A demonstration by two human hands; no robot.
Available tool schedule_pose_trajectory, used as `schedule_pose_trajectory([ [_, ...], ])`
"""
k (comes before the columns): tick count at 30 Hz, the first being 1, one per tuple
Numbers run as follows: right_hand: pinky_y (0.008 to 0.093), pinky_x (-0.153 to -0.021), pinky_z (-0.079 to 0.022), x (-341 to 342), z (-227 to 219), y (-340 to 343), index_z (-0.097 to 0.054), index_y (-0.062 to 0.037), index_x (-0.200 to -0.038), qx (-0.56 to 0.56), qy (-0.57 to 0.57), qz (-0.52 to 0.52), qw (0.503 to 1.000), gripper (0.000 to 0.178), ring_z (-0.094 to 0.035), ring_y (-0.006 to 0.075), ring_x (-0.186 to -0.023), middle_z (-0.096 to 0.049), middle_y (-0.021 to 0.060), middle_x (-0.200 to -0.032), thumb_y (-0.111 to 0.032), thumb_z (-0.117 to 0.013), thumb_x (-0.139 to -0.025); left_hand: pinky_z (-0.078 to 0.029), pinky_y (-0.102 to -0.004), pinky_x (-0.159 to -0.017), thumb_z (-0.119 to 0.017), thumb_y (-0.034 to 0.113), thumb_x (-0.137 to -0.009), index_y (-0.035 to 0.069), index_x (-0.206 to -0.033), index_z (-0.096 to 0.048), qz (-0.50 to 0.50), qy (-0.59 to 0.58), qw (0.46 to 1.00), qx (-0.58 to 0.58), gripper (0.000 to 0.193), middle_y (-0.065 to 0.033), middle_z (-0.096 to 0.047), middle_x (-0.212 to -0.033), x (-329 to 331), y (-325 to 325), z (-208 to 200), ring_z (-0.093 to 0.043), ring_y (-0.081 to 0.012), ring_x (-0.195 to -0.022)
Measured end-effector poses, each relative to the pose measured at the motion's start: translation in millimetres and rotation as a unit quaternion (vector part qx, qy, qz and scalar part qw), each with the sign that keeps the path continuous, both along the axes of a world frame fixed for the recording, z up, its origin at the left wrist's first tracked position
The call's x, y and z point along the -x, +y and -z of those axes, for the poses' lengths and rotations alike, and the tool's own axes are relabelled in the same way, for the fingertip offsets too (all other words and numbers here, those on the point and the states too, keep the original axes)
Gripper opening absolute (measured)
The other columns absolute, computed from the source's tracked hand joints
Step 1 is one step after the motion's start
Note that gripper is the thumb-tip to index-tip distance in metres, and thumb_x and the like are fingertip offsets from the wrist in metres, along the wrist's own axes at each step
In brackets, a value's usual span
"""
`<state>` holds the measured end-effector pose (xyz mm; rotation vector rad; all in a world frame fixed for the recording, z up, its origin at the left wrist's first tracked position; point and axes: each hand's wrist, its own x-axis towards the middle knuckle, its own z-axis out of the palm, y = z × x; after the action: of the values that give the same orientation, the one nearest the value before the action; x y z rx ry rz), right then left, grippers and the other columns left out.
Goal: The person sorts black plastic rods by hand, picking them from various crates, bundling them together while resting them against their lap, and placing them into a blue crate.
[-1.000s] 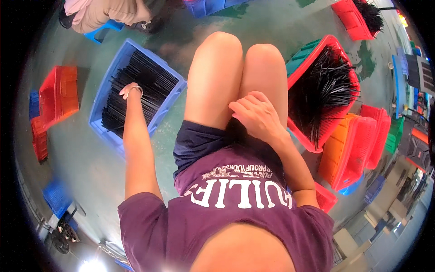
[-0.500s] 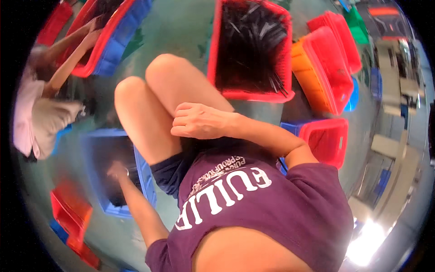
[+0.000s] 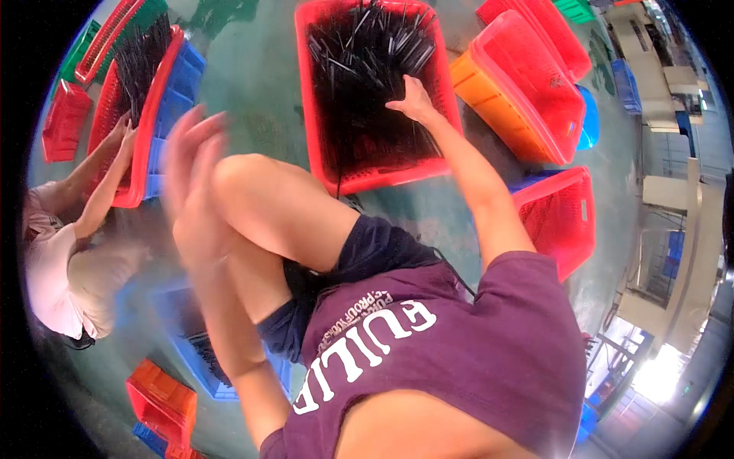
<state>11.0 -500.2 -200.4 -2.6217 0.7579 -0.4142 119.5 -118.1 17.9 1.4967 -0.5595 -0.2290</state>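
My right hand (image 3: 414,100) is over the red basket (image 3: 306,107) in front of me, its thumb and fingers spread beside the thin black strips (image 3: 367,46). Nothing shows in its grasp. The strips lie heaped and pointing many ways at the basket's far end. My left hand (image 3: 193,172) is raised beside my left knee, smeared by motion, with fingers stretched out and no object visible in it. Below that forearm stands a blue crate (image 3: 222,393) with dark pieces inside, partly hidden by my arm.
Empty-looking red and orange baskets (image 3: 527,92) stand at the right, with another red basket (image 3: 562,222) nearer me. On the left a co-worker's hands (image 3: 126,130) touch black strips in a red basket over a blue crate (image 3: 172,99). An orange-red bin (image 3: 164,402) sits lower left.
My right hand has gone from my lap out into the red basket. My left hand has lifted out of the blue crate and moved up beside my knee. The view has shifted.
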Motion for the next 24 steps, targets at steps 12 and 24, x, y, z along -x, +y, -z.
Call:
schedule_pose_trajectory([
  [12,0.0362,-0.097,-0.039,-23,59,-23,-0.048,-0.0011,-0.123,-0.206,-0.039,-0.024,0.978,0.081,-0.048,0.0321,-0.115,-0.052,0.0181,-0.121,-0.034,-0.083,-0.058,-0.044,-0.0372,-0.07,-0.064,0.006,-0.063,-0.007,-0.1,-0.059,-0.121,0.576,0.779,-0.216,0.039,-0.0195,-0.059,-0.102,34,-288,216,-0.056,-0.0255,-0.082],
  [24,0.0308,-0.097,-0.037,-50,44,-32,-0.044,0.001,-0.126,-0.373,0.081,-0.071,0.922,0.088,-0.05,0.0232,-0.111,-0.055,0.014,-0.119,-0.03,-0.086,-0.055,-0.05,-0.0383,-0.073,-0.074,-0.001,-0.063,0.003,-0.103,-0.051,-0.176,0.626,0.758,0.059,0.047,-0.0076,-0.058,-0.099,49,-272,311,-0.058,-0.0233,-0.084],
])
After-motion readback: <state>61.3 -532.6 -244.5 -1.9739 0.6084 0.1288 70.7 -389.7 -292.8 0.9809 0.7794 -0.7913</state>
